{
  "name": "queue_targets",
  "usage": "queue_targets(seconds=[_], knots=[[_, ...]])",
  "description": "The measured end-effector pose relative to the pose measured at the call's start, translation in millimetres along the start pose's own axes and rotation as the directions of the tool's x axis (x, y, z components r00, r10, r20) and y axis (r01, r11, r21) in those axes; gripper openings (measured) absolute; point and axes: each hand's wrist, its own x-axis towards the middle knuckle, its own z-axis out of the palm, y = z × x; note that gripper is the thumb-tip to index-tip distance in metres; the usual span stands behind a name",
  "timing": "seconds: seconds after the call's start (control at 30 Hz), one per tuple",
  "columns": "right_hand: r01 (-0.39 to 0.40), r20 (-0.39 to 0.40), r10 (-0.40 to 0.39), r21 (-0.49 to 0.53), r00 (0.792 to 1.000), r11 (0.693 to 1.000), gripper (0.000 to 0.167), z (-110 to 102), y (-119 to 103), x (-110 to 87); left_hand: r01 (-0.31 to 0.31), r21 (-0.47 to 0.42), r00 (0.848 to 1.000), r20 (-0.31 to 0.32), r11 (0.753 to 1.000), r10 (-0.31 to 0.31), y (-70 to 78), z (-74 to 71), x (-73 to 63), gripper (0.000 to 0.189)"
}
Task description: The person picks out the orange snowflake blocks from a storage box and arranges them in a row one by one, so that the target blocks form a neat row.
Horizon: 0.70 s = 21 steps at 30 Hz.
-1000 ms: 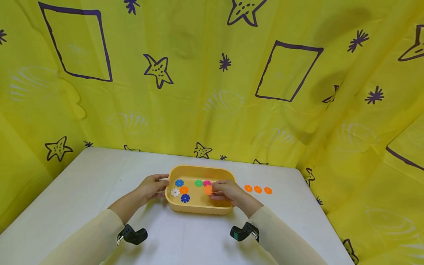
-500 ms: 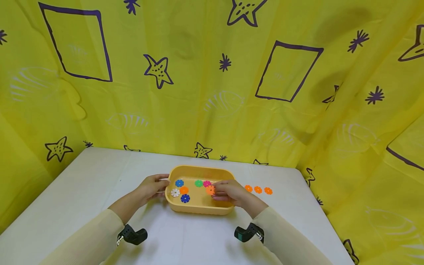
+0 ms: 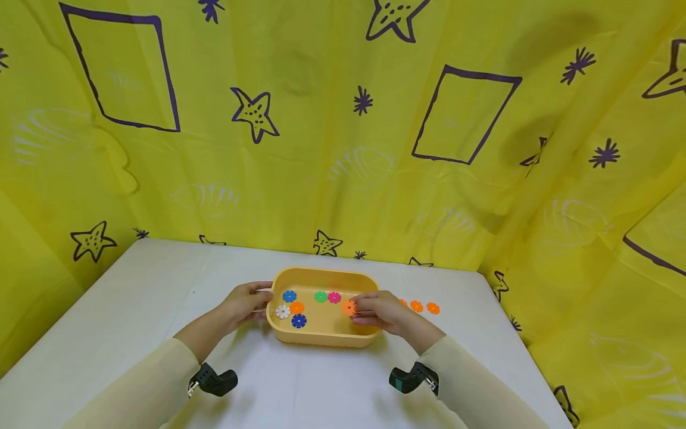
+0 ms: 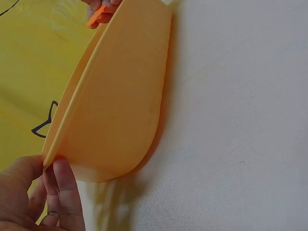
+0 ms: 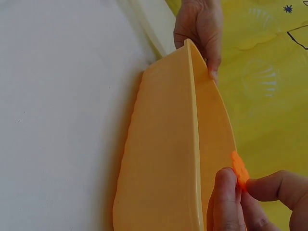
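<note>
My left hand (image 3: pixel 242 304) grips the left end of a yellow plastic tub (image 3: pixel 321 340), thumb over the rim and fingers against the outer wall in the left wrist view. Between the thumb and fingers of my right hand (image 3: pixel 382 311) is an orange snowflake-shaped interlocking disc (image 5: pixel 240 169), held above the tub's right part. Inside the tub lie a light blue disc (image 3: pixel 289 296), a white disc (image 3: pixel 282 311), another orange disc (image 3: pixel 297 307), a dark blue disc (image 3: pixel 299 321), a green disc (image 3: pixel 320 296) and a pink disc (image 3: pixel 334 297).
Right of the tub, loose orange discs (image 3: pixel 416 306) lie in a row on the white table (image 3: pixel 177 280); my right hand partly covers the nearest. A yellow patterned curtain (image 3: pixel 300 179) hangs behind the table and at both sides.
My right hand has moved a little to the right with the orange disc, away from the pink disc, which now shows fully. The left hand and the tub stay in place.
</note>
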Motion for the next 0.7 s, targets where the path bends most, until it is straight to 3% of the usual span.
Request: queue_targets(seconds=[0.7], knots=[[0.019, 0.056, -0.020, 0.019, 0.998, 1.000, 0.040, -22.8, -1.3, -12.5, 0.003, -0.017, 1.000, 0.001, 1.000, -0.003, -2.1, 0.5, 1.2, 0.051]])
